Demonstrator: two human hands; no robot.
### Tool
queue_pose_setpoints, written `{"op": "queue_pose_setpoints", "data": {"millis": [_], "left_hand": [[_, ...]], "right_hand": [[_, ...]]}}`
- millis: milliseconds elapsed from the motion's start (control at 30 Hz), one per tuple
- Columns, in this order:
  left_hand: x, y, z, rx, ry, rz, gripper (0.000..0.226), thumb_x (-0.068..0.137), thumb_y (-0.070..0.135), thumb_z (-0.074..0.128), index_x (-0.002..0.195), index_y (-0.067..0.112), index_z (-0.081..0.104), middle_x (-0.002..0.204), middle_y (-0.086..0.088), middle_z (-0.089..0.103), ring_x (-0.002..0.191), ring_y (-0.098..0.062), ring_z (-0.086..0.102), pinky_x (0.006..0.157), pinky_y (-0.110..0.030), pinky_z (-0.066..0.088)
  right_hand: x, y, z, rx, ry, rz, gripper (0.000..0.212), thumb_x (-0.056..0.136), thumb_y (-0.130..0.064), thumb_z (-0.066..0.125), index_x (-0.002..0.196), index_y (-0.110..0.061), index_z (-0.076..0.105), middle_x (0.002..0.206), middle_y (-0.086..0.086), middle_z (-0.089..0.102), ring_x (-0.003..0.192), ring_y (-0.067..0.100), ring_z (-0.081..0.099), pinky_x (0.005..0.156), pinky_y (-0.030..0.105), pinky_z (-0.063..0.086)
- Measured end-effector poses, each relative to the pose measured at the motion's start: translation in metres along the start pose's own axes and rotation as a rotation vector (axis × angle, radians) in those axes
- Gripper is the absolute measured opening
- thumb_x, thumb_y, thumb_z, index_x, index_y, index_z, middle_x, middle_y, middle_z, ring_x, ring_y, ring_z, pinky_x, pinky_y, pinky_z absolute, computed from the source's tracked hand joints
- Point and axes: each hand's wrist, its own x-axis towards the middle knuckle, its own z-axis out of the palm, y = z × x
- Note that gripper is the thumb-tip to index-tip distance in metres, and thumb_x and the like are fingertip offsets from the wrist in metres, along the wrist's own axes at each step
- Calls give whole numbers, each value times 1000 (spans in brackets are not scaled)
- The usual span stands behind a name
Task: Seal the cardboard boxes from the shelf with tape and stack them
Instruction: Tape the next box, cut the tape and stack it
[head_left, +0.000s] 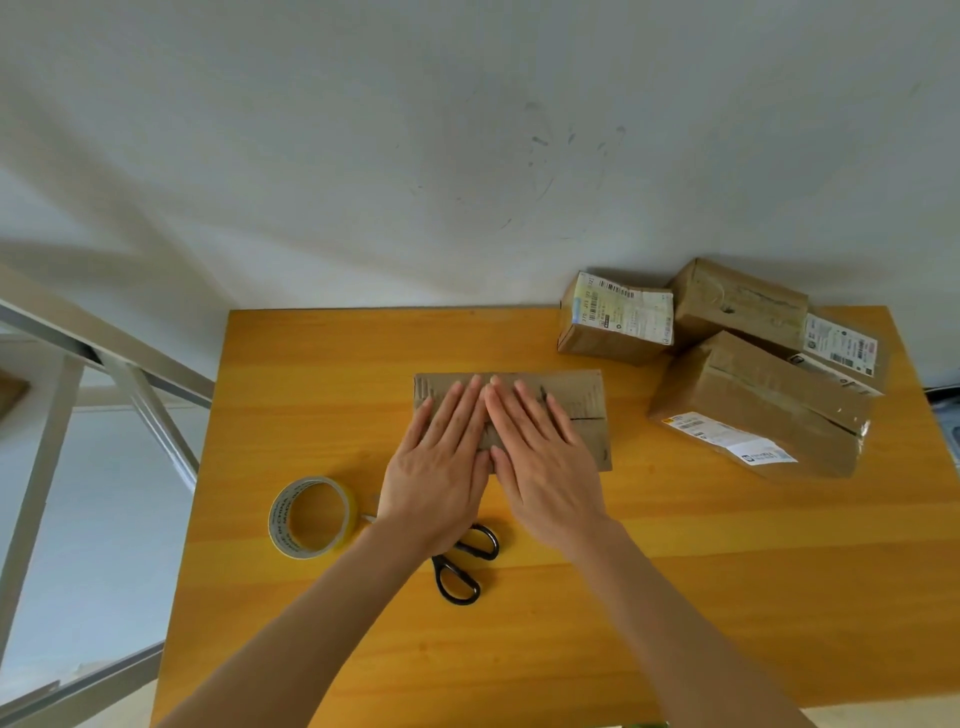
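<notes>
Pressing box (582, 397): left hand (439, 467), right hand (545, 467)

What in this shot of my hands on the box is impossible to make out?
- Head view: cardboard box centre seam, taped or not; covered by the left hand and right hand.
- Head view: scissors blades, under the left wrist.
- Head view: shipping label print, too small.
- Head view: metal frame, cut off by the left edge.
</notes>
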Motion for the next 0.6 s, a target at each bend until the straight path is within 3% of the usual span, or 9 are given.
{"op": "queue_pose_setpoints", "data": {"millis": [167,233,333,467,600], "left_hand": [[8,4,7,-29,-3,-194,64,96,44,-8,148,7,-13,157,-9,-18,144,-23,-20,119,-37,-6],[10,7,8,-71,2,-271,68,93,45,-11,148,5,-15,156,-10,-20,144,-24,-22,119,-36,-5],[14,10,8,-153,26,-349,67,97,45,-1,146,4,-18,157,-12,-20,143,-22,-23,121,-35,8],[16,13,2,-218,56,-406,70,99,43,19,148,3,-12,158,-14,-14,147,-25,-12,114,-30,25],[17,12,1,-268,56,-415,71,100,45,21,149,4,-10,159,-11,-14,147,-24,-7,112,-30,28]], "right_hand": [[8,-2,2,-43,-53,83,57,103,-43,12,155,-22,16,162,-3,12,150,18,11,120,47,18],[6,-1,4,-35,-46,185,62,101,-52,10,156,-25,11,162,-5,6,150,17,5,122,45,11],[4,0,6,-48,-7,332,73,96,-65,9,156,-25,7,163,-6,2,150,18,0,122,45,3],[7,-2,6,33,64,555,80,93,-68,11,157,-20,7,163,-1,1,151,21,-2,122,47,4],[6,1,4,93,84,557,88,91,-71,14,156,-13,3,164,3,-1,151,20,0,122,41,14]]}}
